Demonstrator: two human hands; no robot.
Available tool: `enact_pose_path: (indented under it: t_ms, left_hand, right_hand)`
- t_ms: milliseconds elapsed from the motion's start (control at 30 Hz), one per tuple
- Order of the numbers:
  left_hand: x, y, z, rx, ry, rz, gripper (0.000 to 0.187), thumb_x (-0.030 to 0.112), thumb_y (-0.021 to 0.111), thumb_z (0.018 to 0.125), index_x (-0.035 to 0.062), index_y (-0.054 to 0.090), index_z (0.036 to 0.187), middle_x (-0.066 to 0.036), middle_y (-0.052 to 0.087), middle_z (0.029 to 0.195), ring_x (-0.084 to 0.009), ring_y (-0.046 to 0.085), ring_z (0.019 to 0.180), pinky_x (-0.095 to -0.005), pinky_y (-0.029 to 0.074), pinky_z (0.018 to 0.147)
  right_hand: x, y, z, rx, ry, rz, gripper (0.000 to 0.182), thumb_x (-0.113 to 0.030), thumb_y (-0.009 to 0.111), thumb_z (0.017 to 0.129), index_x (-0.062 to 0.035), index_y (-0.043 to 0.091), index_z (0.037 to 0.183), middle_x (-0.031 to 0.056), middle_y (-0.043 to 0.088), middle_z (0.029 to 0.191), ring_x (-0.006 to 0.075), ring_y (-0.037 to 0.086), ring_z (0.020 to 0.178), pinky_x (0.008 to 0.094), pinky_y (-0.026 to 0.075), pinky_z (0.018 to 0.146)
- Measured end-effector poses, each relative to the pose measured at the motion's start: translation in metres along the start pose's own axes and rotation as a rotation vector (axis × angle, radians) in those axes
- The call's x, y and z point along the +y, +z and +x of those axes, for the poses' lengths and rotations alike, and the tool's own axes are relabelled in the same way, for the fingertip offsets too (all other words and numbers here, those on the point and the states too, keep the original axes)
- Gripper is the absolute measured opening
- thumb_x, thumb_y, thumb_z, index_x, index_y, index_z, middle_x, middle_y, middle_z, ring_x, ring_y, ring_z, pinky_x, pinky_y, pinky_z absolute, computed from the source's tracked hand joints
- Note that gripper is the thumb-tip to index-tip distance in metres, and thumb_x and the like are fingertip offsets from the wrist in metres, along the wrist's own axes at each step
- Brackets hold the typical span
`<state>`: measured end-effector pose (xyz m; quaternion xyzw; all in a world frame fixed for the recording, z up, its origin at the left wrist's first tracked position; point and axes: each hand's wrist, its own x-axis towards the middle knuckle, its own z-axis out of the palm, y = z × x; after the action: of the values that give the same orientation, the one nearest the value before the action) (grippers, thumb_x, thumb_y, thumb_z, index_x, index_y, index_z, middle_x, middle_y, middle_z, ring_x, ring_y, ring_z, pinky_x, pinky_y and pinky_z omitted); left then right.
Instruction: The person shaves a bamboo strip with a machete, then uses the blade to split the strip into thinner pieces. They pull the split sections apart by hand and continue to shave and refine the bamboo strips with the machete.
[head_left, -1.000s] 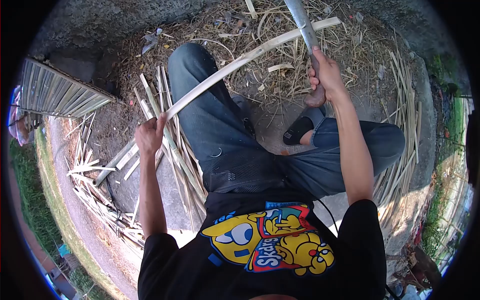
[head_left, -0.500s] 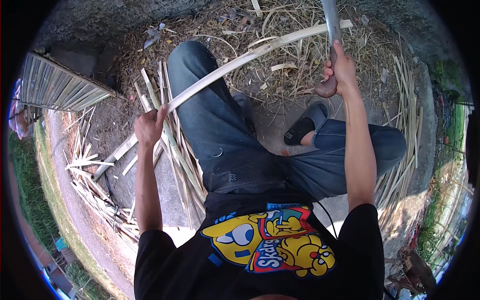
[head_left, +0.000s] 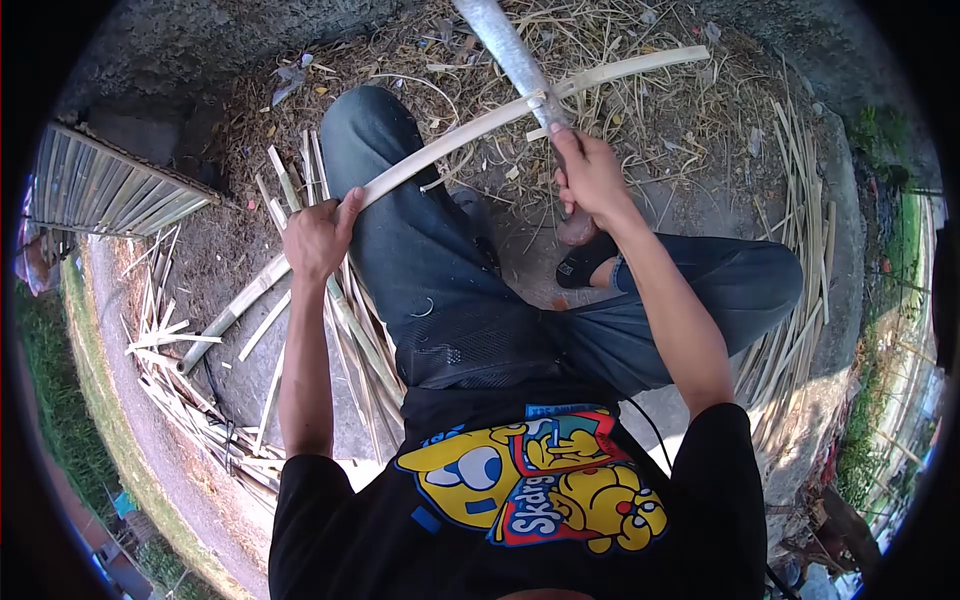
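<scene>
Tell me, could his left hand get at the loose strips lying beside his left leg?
Probably not freely: the left hand is closed around the long strip, though the loose strips lie just below it, uncovered.

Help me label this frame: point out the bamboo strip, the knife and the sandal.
bamboo strip (head_left: pixel 450 145), head view, middle of its pale curved length.
knife (head_left: pixel 500 45), head view, flat of the grey blade.
sandal (head_left: pixel 580 265), head view, black strap.

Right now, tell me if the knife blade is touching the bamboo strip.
Touching. The head view shows the blade crossing the bamboo strip and meeting it just above the right hand, with no gap; the left hand grips the strip's near end.
</scene>
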<state>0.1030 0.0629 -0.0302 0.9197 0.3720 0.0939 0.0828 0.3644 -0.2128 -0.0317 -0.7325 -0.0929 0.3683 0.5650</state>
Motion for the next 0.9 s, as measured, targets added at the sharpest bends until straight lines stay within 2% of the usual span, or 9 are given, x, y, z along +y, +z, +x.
enact_pose_path:
  t_ms: [167, 300, 367, 567, 700, 733, 767, 867, 900]
  left_hand:
    - [-0.012, -0.020, -0.005, -0.067, -0.045, -0.017, 0.075, 0.072, 0.055, 0.089, 0.0043, 0.064, 0.057, -0.016, 0.055, 0.049, -0.0356, 0.059, 0.048, -0.0454, 0.047, 0.053]
    - [0.012, -0.009, -0.004, -0.055, -0.074, -0.032, 0.076, 0.073, 0.055, 0.088, 0.0039, 0.065, 0.059, -0.018, 0.054, 0.049, -0.0362, 0.061, 0.051, -0.0464, 0.048, 0.055]
    - [0.025, 0.000, -0.004, 0.026, -0.002, -0.034, 0.077, 0.075, 0.054, 0.088, 0.0036, 0.065, 0.060, -0.017, 0.054, 0.050, -0.0368, 0.060, 0.052, -0.0466, 0.048, 0.055]
    - [0.024, -0.021, -0.003, 0.017, -0.092, -0.144, 0.075, 0.072, 0.058, 0.088, 0.0031, 0.063, 0.058, -0.014, 0.051, 0.046, -0.0341, 0.057, 0.048, -0.0449, 0.044, 0.052]
    - [0.040, -0.060, 0.033, 0.197, 0.076, -0.141, 0.072, 0.068, 0.061, 0.089, 0.0035, 0.061, 0.057, -0.009, 0.045, 0.044, -0.0267, 0.046, 0.042, -0.0396, 0.039, 0.049]
    - [0.039, -0.065, 0.045, 0.207, 0.109, -0.154, 0.071, 0.067, 0.062, 0.088, 0.0031, 0.061, 0.058, -0.009, 0.046, 0.045, -0.0253, 0.045, 0.043, -0.0388, 0.039, 0.048]
    - [0.038, -0.069, 0.058, 0.226, 0.145, -0.170, 0.070, 0.067, 0.063, 0.088, 0.0027, 0.062, 0.059, -0.008, 0.046, 0.045, -0.0240, 0.045, 0.043, -0.0380, 0.038, 0.048]
    - [0.052, -0.084, 0.075, 0.218, 0.051, -0.368, 0.070, 0.065, 0.065, 0.088, -0.0006, 0.065, 0.065, -0.004, 0.043, 0.045, -0.0157, 0.042, 0.046, -0.0352, 0.037, 0.048]
    - [0.059, -0.090, 0.082, 0.211, -0.012, -0.439, 0.071, 0.065, 0.065, 0.088, -0.0021, 0.066, 0.066, -0.003, 0.041, 0.045, -0.0131, 0.042, 0.047, -0.0345, 0.036, 0.049]
  right_hand:
    - [-0.019, -0.022, 0.016, 0.143, -0.106, 0.095, 0.042, -0.045, 0.053, 0.103, -0.0033, 0.056, 0.100, 0.0005, 0.049, 0.061, 0.0085, 0.045, 0.042, 0.0260, 0.039, 0.036]
    - [-0.012, -0.022, 0.014, 0.133, -0.033, 0.191, 0.045, -0.047, 0.054, 0.102, -0.0021, 0.056, 0.097, 0.0008, 0.050, 0.061, 0.0090, 0.047, 0.042, 0.0269, 0.041, 0.037]
    - [-0.001, 0.013, -0.006, -0.018, -0.035, 0.011, 0.044, -0.047, 0.053, 0.102, -0.0025, 0.055, 0.100, 0.0006, 0.050, 0.063, 0.0095, 0.047, 0.043, 0.0282, 0.042, 0.038]
    - [-0.039, -0.010, -0.019, -0.208, 0.089, 0.321, 0.044, -0.049, 0.052, 0.102, -0.0046, 0.056, 0.099, 0.0008, 0.049, 0.063, 0.0082, 0.046, 0.043, 0.0269, 0.041, 0.039]
    - [-0.084, -0.024, -0.049, -0.286, 0.004, 0.562, 0.051, -0.056, 0.043, 0.104, -0.0068, 0.053, 0.094, -0.0029, 0.042, 0.059, 0.0053, 0.041, 0.038, 0.0234, 0.037, 0.035]
    - [-0.084, -0.041, -0.040, -0.723, -0.019, 0.892, 0.048, -0.052, 0.039, 0.106, -0.0063, 0.050, 0.098, -0.0045, 0.039, 0.058, 0.0041, 0.039, 0.037, 0.0215, 0.034, 0.032]
    - [-0.095, -0.045, -0.045, -0.784, -0.088, 0.996, 0.046, -0.050, 0.037, 0.107, -0.0056, 0.048, 0.102, -0.0054, 0.036, 0.058, 0.0032, 0.035, 0.036, 0.0209, 0.030, 0.030]
    - [-0.125, -0.058, -0.057, -0.339, -0.376, 0.807, 0.044, -0.050, 0.043, 0.105, -0.0068, 0.053, 0.100, -0.0025, 0.043, 0.063, 0.0049, 0.038, 0.043, 0.0235, 0.036, 0.039]
    - [-0.131, -0.060, -0.058, -0.336, -0.401, 0.805, 0.044, -0.050, 0.043, 0.105, -0.0068, 0.053, 0.100, -0.0025, 0.043, 0.063, 0.0049, 0.038, 0.043, 0.0235, 0.036, 0.039]
